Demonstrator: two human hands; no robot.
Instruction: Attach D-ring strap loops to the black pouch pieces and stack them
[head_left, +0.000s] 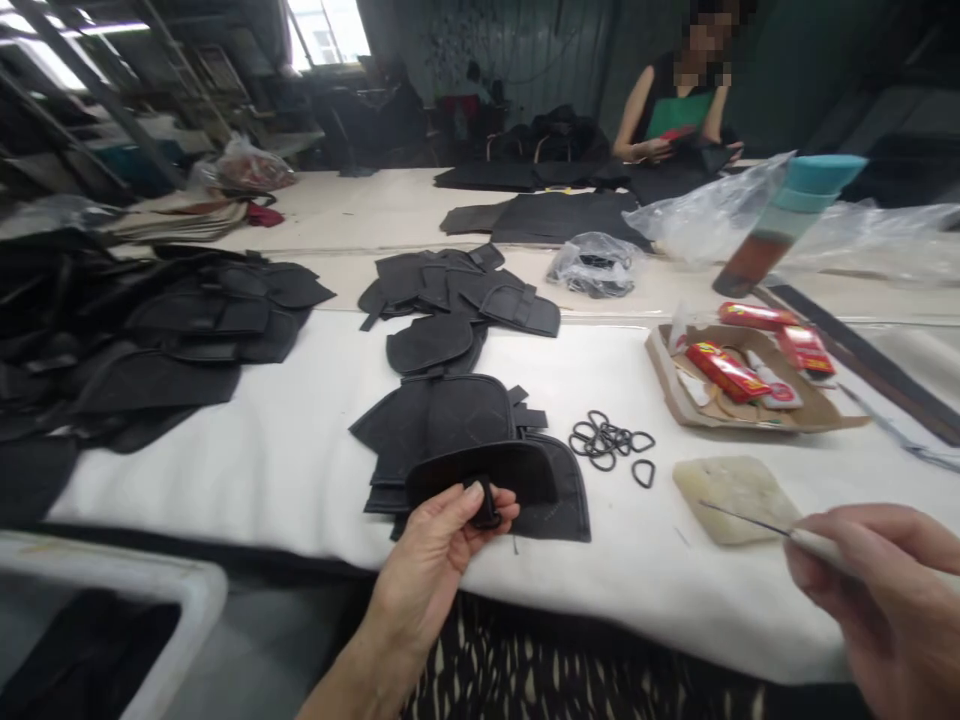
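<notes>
My left hand pinches a short black strap at the edge of a black fabric flap, lifting it over other stacked black pieces. In my right hand is an awl with a pale handle; its thin metal shaft points left over a yellowish wax-like block. Whether the tip touches the block I cannot tell. Several black D-rings lie in a loose heap between the flap and the block, with a single D-ring apart from them.
A cardboard tray holds red packets. Behind it a bottle with a blue lid leans beside clear plastic. Black fabric pieces are piled left and centre. A white bin stands lower left. Across the table a person handles dark fabric.
</notes>
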